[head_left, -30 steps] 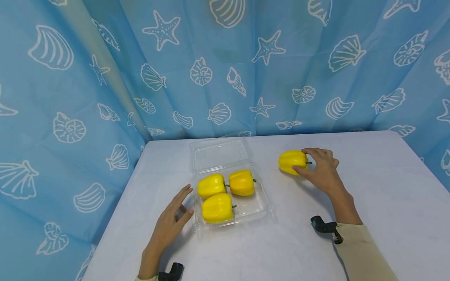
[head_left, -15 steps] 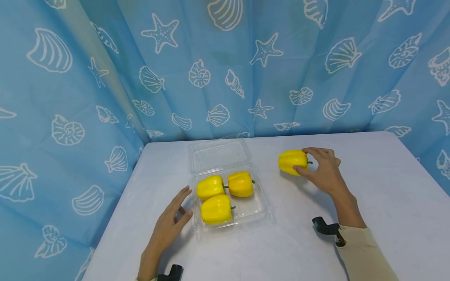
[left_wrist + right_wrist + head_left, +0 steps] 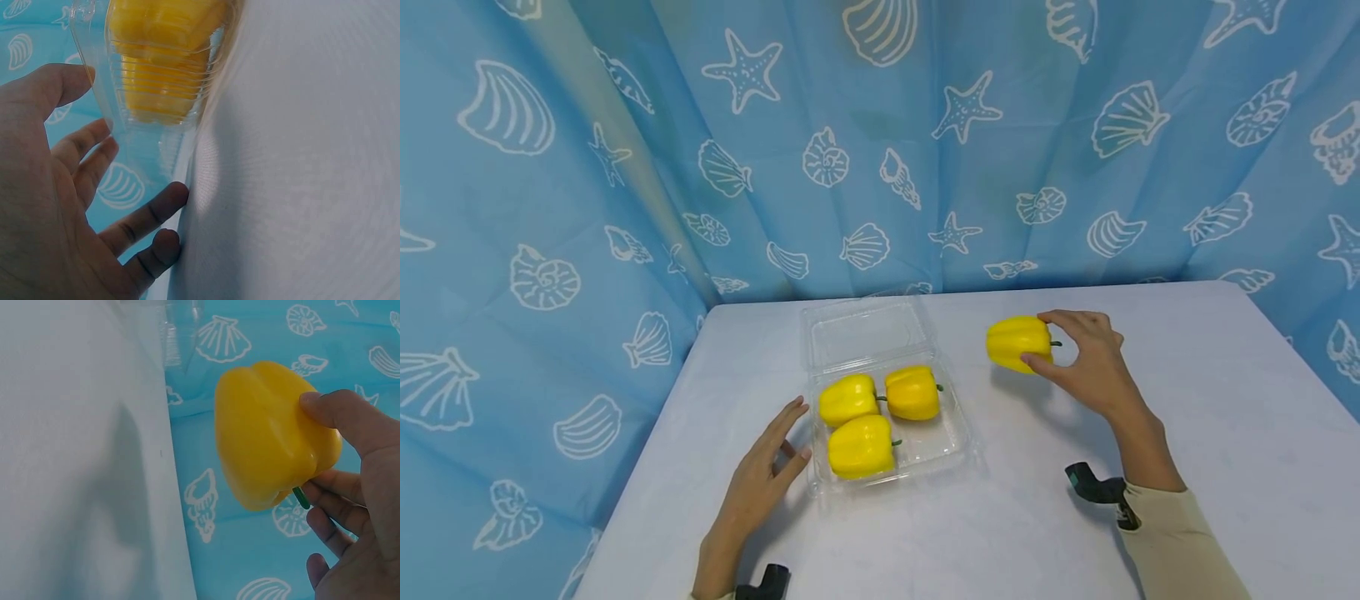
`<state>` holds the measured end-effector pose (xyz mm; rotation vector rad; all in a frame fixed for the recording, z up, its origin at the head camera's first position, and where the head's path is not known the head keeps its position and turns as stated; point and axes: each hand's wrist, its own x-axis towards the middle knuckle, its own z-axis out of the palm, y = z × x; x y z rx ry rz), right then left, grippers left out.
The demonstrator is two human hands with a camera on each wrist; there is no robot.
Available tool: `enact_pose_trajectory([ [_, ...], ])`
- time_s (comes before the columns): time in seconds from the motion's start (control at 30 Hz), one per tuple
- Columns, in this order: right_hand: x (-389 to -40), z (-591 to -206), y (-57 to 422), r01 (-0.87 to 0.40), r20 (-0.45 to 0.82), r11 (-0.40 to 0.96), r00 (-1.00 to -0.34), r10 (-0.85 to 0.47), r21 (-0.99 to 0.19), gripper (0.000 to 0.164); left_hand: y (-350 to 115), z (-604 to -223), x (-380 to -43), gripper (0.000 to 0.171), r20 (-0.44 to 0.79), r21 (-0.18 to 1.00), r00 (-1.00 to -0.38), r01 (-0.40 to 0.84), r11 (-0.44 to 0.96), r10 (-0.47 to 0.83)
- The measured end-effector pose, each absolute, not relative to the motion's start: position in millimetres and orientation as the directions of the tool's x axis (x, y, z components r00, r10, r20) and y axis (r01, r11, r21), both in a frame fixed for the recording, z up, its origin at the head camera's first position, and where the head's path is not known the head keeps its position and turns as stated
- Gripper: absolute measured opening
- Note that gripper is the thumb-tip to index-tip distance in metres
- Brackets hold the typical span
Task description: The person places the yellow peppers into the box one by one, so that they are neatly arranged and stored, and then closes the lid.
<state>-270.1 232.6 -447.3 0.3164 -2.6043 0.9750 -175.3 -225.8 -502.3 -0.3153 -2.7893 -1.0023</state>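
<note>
My right hand [image 3: 1093, 367] pinches a yellow bell pepper [image 3: 1013, 343] by its stem end, between thumb and fingers. The right wrist view shows this pepper [image 3: 269, 431] raised off the table, its green stem toward the palm. A clear plastic clamshell box [image 3: 936, 437] lies open in the middle, its lid [image 3: 868, 329] laid back. Three yellow bell peppers sit inside: one at the back left [image 3: 846, 400], one at the back right [image 3: 913, 393], one at the front left [image 3: 859, 448]. My left hand [image 3: 752, 487], fingers spread, is at the box's left wall; light contact cannot be made out.
A white-covered table [image 3: 1000, 533] bears everything, with bare cloth around the box and to the right. Behind it and on the left hangs a blue curtain [image 3: 865, 108] with white shell prints. Each wrist wears a black camera mount [image 3: 1093, 485].
My right hand has raised the bell pepper slightly off the table and shifted it a little to the left. The left hand and the box have stayed in place.
</note>
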Motion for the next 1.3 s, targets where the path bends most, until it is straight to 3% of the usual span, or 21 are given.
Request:
enact_pose_trajectory([
  [0.33, -264.1, -439.1, 226.0, -0.342, 0.384, 0.720, -0.916, -0.113, -0.604, 0.061, -226.8, -504.2, -174.8, 0.059, 0.215, 0.608, -0.965, 0.250, 0.754, 0.147],
  [0.67, -259.1, -427.7, 217.8, -0.431, 0.457, 0.691, -0.874, -0.162, -0.580, 0.060, -226.3, -501.3, -177.6, 0.059, 0.230, 0.611, -0.961, 0.265, 0.746, 0.152],
  [1.3, -251.2, -425.1, 204.4, -0.438, 0.440, 0.677, -0.879, -0.184, -0.591, 0.061, -226.4, -502.6, -175.7, 0.060, 0.212, 0.613, -0.966, 0.248, 0.750, 0.146],
])
